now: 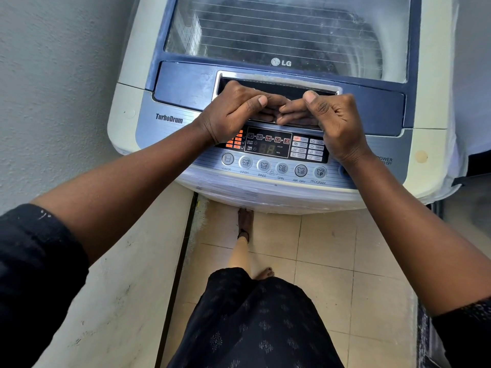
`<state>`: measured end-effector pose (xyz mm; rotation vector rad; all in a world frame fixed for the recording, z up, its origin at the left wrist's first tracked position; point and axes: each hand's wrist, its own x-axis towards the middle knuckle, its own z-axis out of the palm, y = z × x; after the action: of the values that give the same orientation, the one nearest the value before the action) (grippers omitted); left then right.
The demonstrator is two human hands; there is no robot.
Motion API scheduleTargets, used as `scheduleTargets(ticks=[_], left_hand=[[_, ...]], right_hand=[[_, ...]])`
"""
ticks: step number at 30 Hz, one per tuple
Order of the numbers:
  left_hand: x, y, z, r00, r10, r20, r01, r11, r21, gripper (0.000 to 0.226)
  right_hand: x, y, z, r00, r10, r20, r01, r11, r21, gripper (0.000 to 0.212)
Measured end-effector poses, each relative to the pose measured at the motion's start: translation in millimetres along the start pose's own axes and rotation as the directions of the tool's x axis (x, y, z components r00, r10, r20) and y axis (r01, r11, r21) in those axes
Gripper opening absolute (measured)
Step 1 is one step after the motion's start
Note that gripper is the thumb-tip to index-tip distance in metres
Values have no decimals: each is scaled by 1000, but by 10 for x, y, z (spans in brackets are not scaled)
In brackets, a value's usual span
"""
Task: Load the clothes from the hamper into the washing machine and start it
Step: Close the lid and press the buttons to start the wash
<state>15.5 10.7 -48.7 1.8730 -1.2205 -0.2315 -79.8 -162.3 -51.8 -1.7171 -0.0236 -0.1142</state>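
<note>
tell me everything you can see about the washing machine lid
The lid is a dark blue plastic frame round a clear, ribbed window, with an LG logo below the glass. It lies flat and closed on the cream top-loader, behind the control panel. A silver-rimmed handle recess sits at its front edge; the left hand and right hand both grip there, fingers curled. Something dark shows dimly through the window.

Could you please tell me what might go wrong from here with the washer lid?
1. The left hand and right hand both grip the lid handle; if the lid slips, they could be pinched.
2. Both wrists hang over the control panel and might bump a button.
</note>
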Motion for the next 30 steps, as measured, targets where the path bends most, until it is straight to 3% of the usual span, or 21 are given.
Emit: scheduleTargets(ticks=[30], left_hand=[[-2, 25, -19, 999, -32, 13, 32, 999, -27, 47]], right_hand=[[11, 5, -8, 1000, -8, -16, 8, 1000, -2, 32]])
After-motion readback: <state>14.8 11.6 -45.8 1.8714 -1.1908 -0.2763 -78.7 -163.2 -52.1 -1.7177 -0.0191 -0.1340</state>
